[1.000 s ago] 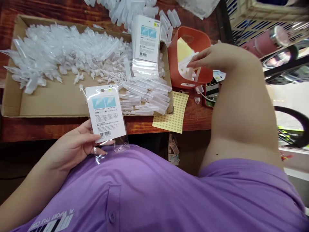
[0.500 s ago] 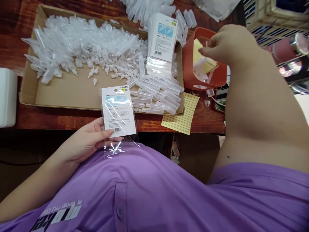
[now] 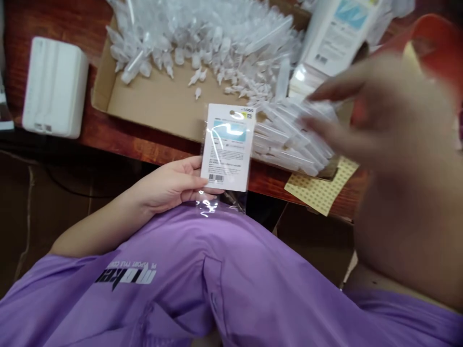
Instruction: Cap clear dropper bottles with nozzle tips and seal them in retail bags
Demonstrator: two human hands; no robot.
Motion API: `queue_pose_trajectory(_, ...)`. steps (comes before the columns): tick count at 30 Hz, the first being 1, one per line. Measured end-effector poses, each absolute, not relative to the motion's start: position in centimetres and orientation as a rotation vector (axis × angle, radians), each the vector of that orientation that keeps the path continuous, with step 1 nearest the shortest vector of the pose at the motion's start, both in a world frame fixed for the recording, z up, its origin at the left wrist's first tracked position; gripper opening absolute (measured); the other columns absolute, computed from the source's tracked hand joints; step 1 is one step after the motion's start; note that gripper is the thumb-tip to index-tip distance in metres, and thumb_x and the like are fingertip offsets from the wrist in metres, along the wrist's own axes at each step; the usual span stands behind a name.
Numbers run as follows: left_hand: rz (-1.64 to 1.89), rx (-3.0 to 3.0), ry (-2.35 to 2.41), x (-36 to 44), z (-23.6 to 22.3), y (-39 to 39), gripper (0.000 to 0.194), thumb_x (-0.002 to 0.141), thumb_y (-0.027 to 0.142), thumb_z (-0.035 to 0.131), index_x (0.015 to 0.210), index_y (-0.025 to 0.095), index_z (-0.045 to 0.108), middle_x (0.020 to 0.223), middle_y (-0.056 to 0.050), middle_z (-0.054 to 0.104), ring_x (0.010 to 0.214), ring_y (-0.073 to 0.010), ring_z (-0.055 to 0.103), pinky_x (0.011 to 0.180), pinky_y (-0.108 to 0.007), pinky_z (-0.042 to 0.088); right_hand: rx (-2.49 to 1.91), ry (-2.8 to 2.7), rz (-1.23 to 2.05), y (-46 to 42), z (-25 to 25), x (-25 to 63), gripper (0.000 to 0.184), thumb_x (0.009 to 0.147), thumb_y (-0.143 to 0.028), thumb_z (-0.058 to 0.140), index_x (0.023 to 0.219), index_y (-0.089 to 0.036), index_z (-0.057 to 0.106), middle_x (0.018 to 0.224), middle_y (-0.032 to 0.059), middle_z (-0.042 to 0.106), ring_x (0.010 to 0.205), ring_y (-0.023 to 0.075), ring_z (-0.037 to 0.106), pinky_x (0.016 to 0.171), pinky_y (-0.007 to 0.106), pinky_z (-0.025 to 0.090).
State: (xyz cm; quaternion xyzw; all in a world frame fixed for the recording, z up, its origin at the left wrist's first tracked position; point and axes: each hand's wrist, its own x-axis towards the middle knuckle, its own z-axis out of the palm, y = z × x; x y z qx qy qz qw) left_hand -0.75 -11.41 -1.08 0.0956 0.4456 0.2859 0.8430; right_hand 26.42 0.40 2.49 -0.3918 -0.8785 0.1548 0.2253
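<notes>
My left hand is closed on the lower left edge of a clear plastic bag with a printed white card inside. The card is held up in front of the cardboard tray. Over the tray's right end, my right hand is smeared by motion. Its thumb and forefinger stand apart, with nothing visible between them. Below those fingertips lie several translucent plastic tubes. A stack of bagged cards rises just beyond them.
Loose clear plastic parts and small white nozzles fill much of the tray. A white box stands at the left. A red bin is partly behind my right hand. A yellow sticker sheet hangs over the table edge.
My right hand has moved away from the red bin, leftward over the tubes. The view has shifted left, bringing the white box further in. My left hand still grips the bagged card.
</notes>
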Motion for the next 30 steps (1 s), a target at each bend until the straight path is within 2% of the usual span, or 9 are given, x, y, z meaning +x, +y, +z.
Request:
queue_pose_trajectory(2, 0.63, 0.189, 0.91, -0.8, -1.4, -11.5, 0.041, 0.082, 0.001, 0.061, 0.122, 0.014, 0.064, 0.112, -0.012, 0.075, 0.084, -0.0154, 0.075, 0.075, -0.022, 0.06, -0.582, -2.71, 0.515, -4.8, 2.4, 22.2, 0.035, 0.088, -0.044, 0.065, 0.102, -0.012, 0.065, 0.098, 0.0116, 0.071, 0.092, 0.0189, 0.066, 0.08, 0.034, 0.053)
queue_pose_trajectory(4, 0.674, 0.186, 0.854, -0.7, -1.7, -11.7, 0.039, 0.083, 0.002, 0.062, 0.12, 0.014, 0.066, 0.111, -0.011, 0.075, 0.09, -0.0156, 0.074, 0.078, -0.022, 0.058, -0.425, -2.76, 0.433, -8.4, 1.9, 19.5, 0.035, 0.089, -0.041, 0.065, 0.105, -0.009, 0.063, 0.102, 0.0155, 0.07, 0.097, 0.0235, 0.066, 0.081, 0.038, 0.057)
queue_pose_trajectory(7, 0.71, 0.184, 0.801, -0.5, -2.0, -12.0, 0.037, 0.083, 0.003, 0.062, 0.118, 0.014, 0.068, 0.113, -0.011, 0.074, 0.099, -0.0176, 0.072, 0.087, -0.025, 0.056, -0.406, -2.769, 0.204, -10.5, 0.9, 18.1, 0.018, 0.089, -0.029, 0.067, 0.1, -0.014, 0.065, 0.104, 0.0101, 0.072, 0.098, 0.0216, 0.066, 0.085, 0.037, 0.057)
queue_pose_trajectory(10, 0.718, 0.186, 0.785, -0.3, -2.4, -12.3, 0.034, 0.084, 0.003, 0.061, 0.115, 0.015, 0.07, 0.111, -0.009, 0.075, 0.098, -0.0168, 0.072, 0.091, -0.027, 0.055, -0.388, -2.762, 0.243, -10.3, 0.6, 18.3, 0.006, 0.09, -0.023, 0.066, 0.089, -0.018, 0.067, 0.096, 0.0044, 0.073, 0.093, 0.017, 0.066, 0.085, 0.03, 0.057)
queue_pose_trajectory(15, 0.725, 0.172, 0.756, -0.4, -3.1, -12.5, 0.023, 0.088, 0.003, 0.057, 0.098, 0.012, 0.075, 0.095, -0.006, 0.078, 0.082, -0.0114, 0.072, 0.079, -0.02, 0.056, -0.499, -2.797, 0.443, -9.7, 1.0, 18.1, 0.01, 0.092, -0.022, 0.06, 0.094, -0.015, 0.067, 0.094, 0.0062, 0.073, 0.084, 0.018, 0.068, 0.075, 0.032, 0.059)
queue_pose_trajectory(20, 0.77, 0.167, 0.746, -0.5, -3.2, -12.6, 0.021, 0.09, 0.005, 0.056, 0.094, 0.012, 0.075, 0.091, -0.006, 0.078, 0.081, -0.0118, 0.072, 0.082, -0.022, 0.056, -0.498, -2.805, 0.34, -9.8, 0.6, 18.1, 0.023, 0.089, -0.035, 0.065, 0.1, -0.015, 0.067, 0.099, 0.0092, 0.072, 0.091, 0.0214, 0.068, 0.079, 0.035, 0.059)
queue_pose_trajectory(25, 0.75, 0.176, 0.732, -0.6, -2.8, -12.4, 0.022, 0.089, 0.004, 0.055, 0.097, 0.012, 0.074, 0.099, -0.007, 0.077, 0.091, -0.0147, 0.073, 0.09, -0.026, 0.055, -0.396, -2.793, 0.232, -10.2, 0.3, 18.2, 0.005, 0.09, -0.02, 0.066, 0.092, -0.017, 0.069, 0.091, 0.0041, 0.073, 0.086, 0.0171, 0.068, 0.085, 0.032, 0.057)
queue_pose_trajectory(30, 0.763, 0.203, 0.726, -0.7, -3.2, -12.4, 0.021, 0.088, 0.005, 0.057, 0.098, 0.012, 0.074, 0.098, -0.007, 0.077, 0.086, -0.0135, 0.073, 0.086, -0.025, 0.057, -0.363, -2.779, 0.2, -10.4, 0.8, 18.1, 0.008, 0.091, -0.015, 0.063, 0.092, -0.019, 0.069, 0.087, 0.0012, 0.074, 0.084, 0.0145, 0.067, 0.086, 0.028, 0.057)
